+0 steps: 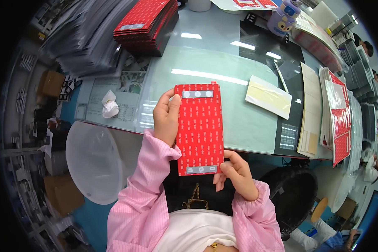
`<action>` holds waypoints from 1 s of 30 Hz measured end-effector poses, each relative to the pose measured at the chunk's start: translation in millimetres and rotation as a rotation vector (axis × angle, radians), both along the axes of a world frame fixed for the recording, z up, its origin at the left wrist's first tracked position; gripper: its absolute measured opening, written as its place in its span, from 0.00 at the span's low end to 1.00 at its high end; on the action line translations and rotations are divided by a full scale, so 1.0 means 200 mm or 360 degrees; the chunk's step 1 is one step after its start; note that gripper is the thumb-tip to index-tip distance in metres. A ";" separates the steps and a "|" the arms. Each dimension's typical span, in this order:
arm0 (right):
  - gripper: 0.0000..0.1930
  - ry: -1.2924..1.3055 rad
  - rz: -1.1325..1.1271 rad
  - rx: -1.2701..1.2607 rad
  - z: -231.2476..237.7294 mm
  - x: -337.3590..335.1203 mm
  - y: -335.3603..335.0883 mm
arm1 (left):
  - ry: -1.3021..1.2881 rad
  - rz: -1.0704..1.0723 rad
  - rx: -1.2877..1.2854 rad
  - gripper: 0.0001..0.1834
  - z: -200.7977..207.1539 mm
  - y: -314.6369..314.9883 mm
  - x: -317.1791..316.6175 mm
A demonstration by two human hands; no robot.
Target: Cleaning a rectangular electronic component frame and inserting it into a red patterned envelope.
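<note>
A flat red rectangular panel (200,130), patterned all over with small pale marks, is held upright in front of me. Grey strips with light symbols run along its top and bottom ends, and a small red tab sticks out at its top right corner. My left hand (167,115) grips its upper left edge, thumb on the front face. At the lower right corner, my right hand (236,170) pinches the panel between thumb and fingers. The fingertips behind it are partly hidden. Beyond its upper edge lies the glass-topped table (214,54).
A stack of similar red panels (145,25) stands at the far left, beside piled clear sheets (84,38). Crumpled tissue (110,105) lies near the left edge. To the right are a pale yellow pad (269,96), a white pen (280,75), red-and-white sheets (338,113) and a purple bottle (283,17).
</note>
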State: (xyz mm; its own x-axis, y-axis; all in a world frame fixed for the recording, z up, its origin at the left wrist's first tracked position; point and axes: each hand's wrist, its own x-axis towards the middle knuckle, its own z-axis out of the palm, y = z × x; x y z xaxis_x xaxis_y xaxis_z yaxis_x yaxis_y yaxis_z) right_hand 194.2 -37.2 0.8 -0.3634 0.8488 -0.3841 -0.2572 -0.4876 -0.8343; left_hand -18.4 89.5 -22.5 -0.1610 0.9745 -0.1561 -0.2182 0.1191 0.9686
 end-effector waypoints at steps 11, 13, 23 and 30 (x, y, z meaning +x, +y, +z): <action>0.21 -0.0135 -0.0444 0.0329 -0.03 0.06 0.14 | 0.0056 -0.0730 -0.0095 0.26 0.09 -0.30 0.02; 0.21 -0.0122 -0.0439 0.0353 -0.04 0.06 0.15 | 0.0032 -0.0749 -0.0024 0.27 0.09 -0.30 0.01; 0.25 -0.0157 -0.0333 0.0634 0.05 0.14 0.21 | -0.0010 -0.0587 0.0213 0.25 0.19 -0.16 -0.07; 0.18 -0.0381 -0.0585 0.0609 -0.06 0.27 0.29 | 0.0179 -0.0053 0.0415 0.19 0.52 0.42 -0.46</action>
